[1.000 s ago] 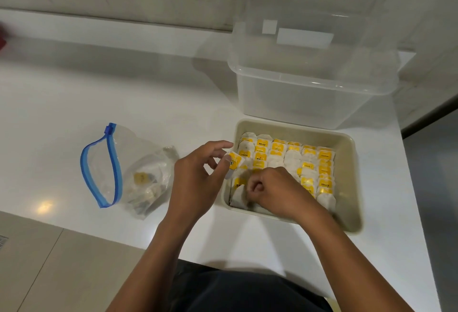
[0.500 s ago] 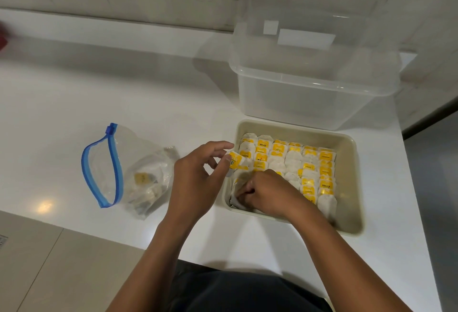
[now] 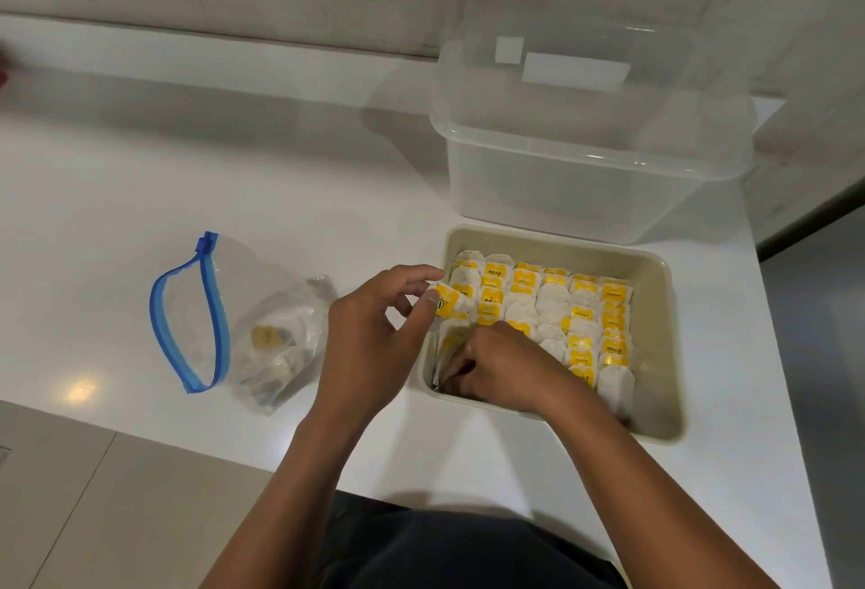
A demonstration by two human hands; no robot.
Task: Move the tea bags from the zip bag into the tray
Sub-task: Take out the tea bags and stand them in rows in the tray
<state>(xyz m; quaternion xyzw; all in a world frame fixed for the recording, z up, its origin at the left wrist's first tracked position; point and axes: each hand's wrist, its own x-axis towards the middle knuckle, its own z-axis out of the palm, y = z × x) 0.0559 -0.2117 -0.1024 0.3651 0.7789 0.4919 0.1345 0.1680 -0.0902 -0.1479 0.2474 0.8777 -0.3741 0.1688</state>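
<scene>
A beige tray (image 3: pixel 655 289) on the white counter holds rows of white tea bags with yellow tags (image 3: pixel 552 303). My left hand (image 3: pixel 374 335) pinches one yellow-tagged tea bag (image 3: pixel 447 300) at the tray's left rim. My right hand (image 3: pixel 505 366) is down in the tray's near-left corner, its fingers curled onto a tea bag (image 3: pixel 451 345) there. The clear zip bag (image 3: pixel 243 321) with a blue zipper lies open to the left, with a few tea bags inside.
A large clear plastic storage box (image 3: pixel 590 153) stands right behind the tray. The counter's front edge runs just below the zip bag and the tray. A tiled wall rises at the back.
My right hand has slid deeper into the tray's near-left corner, pressing down among the tea bags. My left hand has kept its pinched tea bag almost still.
</scene>
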